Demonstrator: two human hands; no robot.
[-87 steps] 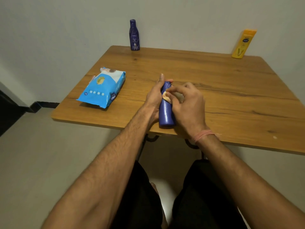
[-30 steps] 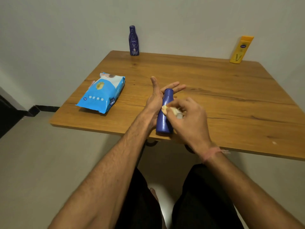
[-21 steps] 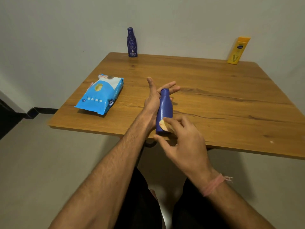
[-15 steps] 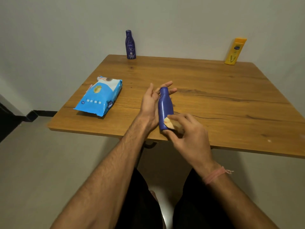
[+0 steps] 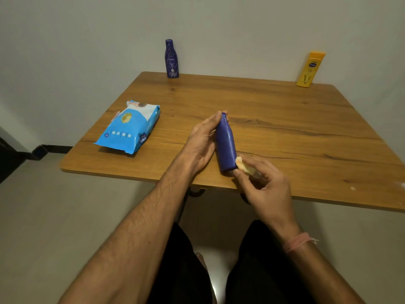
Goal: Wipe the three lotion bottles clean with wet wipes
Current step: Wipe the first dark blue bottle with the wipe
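I am holding the blue bottle [image 5: 225, 143] in my left hand [image 5: 201, 143], near the near edge of the table [image 5: 285, 119], with its cap end pointing away from me and its base toward me. The left hand's fingers are lying fairly straight along the bottle's left side, with the fingertips up at the cap; how much of the grip sits behind the bottle I cannot tell. My right hand [image 5: 263, 185] is pinching a small wadded wet wipe [image 5: 242, 164] and pressing it against the lower right of the bottle, just by its base.

To do this step well, I judge I should be dragging the wipe in long passes from base to cap while the left hand is turning the bottle a little between passes, so that no strip is being missed. The base rim and the neck under the cap probably need extra attention. The wad looks small, so refolding it to a fresh face may help.

The dark blue bottle [image 5: 171, 59] and the yellow bottle [image 5: 310, 70] are standing upright at the far edge, well apart, against the wall. The wipes pack [image 5: 129, 127] is lying flat on the left of the table.
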